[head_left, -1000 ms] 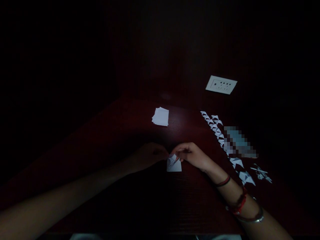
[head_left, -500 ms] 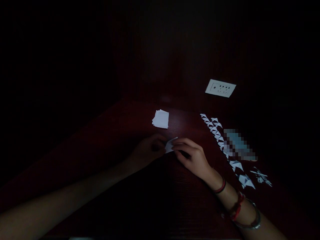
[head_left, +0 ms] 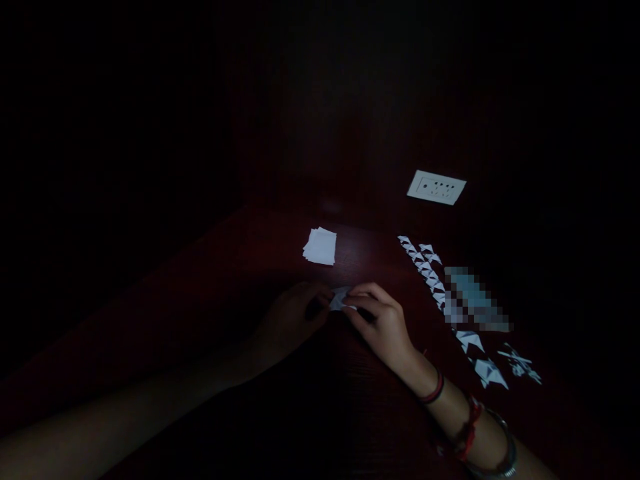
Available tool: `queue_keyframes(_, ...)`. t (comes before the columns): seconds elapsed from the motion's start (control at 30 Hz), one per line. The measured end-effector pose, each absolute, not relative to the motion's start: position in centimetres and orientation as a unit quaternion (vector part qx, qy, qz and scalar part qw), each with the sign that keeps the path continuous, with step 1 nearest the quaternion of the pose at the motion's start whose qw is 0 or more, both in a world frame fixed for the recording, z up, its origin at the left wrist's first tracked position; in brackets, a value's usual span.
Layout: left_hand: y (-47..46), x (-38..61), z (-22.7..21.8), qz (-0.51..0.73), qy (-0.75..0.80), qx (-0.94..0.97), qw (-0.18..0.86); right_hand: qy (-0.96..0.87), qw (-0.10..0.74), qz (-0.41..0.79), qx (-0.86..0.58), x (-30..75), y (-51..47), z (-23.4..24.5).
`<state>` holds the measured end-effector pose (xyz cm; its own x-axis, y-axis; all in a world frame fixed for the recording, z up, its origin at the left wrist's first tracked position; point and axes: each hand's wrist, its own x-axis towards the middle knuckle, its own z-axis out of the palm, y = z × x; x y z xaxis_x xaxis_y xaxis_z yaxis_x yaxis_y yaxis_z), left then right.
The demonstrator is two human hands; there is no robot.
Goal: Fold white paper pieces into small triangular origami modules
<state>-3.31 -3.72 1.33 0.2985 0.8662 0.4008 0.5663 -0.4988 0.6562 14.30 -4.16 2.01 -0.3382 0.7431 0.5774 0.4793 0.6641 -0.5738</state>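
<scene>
A small piece of white paper (head_left: 339, 299), partly folded, is pinched between my two hands just above or on the dark red table. My left hand (head_left: 300, 309), in shadow, grips its left edge with thumb and fingers. From the right, my right hand (head_left: 383, 320) holds the other side between thumb and fingertips, hiding part of it. Beyond my hands lies a loose stack of white paper sheets (head_left: 321, 247). To the right runs a slanting row of small folded paper pieces (head_left: 425, 270), with larger folded paper shapes (head_left: 489, 372) at its near end.
A pixelated bluish object (head_left: 477, 299) lies right of the row. Nearer, thin white scraps (head_left: 520, 363) are heaped on the dark red table (head_left: 210, 267). A white socket plate (head_left: 437, 187) is on the back wall. Most surroundings are very dark.
The paper between my hands has lost its raised upper corner and looks more folded over. My right fingers have closed in on it. The whole view has shifted slightly.
</scene>
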Motion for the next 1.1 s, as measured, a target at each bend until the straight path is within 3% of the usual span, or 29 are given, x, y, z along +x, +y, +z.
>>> queue_keyframes(0.33, -3.8, -3.2, 1.6, 0.345, 0.458, 0.779, 0.253, -0.771, 0.457, 0.166, -0.413, 14.0, -4.1, 1.7)
queue_keyframes(0.53, -3.1, -3.6, 0.5, 0.342, 0.455, 0.742, 0.354, -0.772, 0.472, 0.174, -0.389, 14.2, -3.9, 1.8)
queue_keyframes(0.7, -3.0, -3.7, 0.5, 0.397, 0.445, 0.750, 0.287, -0.784, 0.464, 0.190, -0.367, 14.2, -4.0, 2.1)
queue_keyframes(0.87, -3.2, -3.8, 1.2, 0.369, 0.381, 0.793, 0.299, -0.794, 0.457, 0.193, -0.352, 14.2, -4.1, 2.2)
queue_keyframes(1.1, -3.0, -4.0, 1.1, 0.391, 0.405, 0.781, 0.271, -0.788, 0.453, 0.202, -0.366, 14.5, -3.7, 2.0)
